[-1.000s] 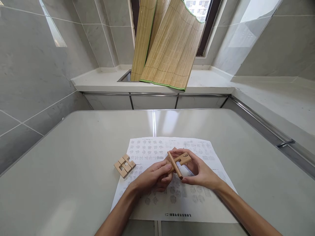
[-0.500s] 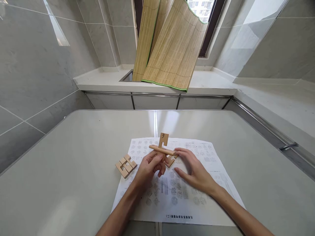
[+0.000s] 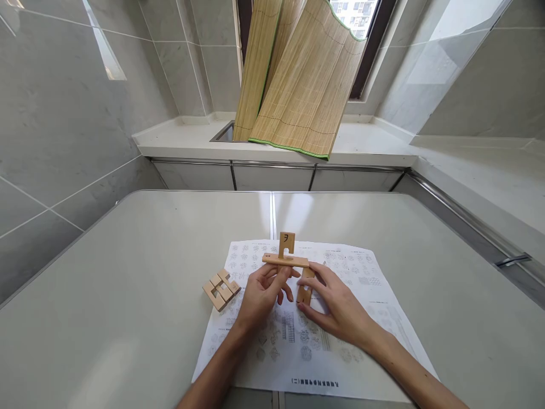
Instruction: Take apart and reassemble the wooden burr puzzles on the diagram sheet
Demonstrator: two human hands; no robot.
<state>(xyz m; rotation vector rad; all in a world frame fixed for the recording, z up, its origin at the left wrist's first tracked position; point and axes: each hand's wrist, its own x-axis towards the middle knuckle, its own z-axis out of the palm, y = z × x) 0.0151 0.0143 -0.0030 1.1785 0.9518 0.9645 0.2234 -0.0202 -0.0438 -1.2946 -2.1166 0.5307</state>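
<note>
My left hand is closed on two crossed wooden puzzle bars: one stands upright with a "3" written on its top, the other lies level across it. My right hand pinches a third notched wooden bar that rests on the printed instruction sheet, just right of the left hand. A small cluster of several more notched wooden pieces lies on the table to the left of the sheet.
The sheet lies on a pale grey table with a centre seam. Behind it runs a white counter with rolled bamboo mats leaning against the window. Grey tiled walls close in on both sides.
The crossed bars were turned from a slanted hold to one bar upright in my left hand. My right hand let go of them and closed on another bar lying on the sheet.
</note>
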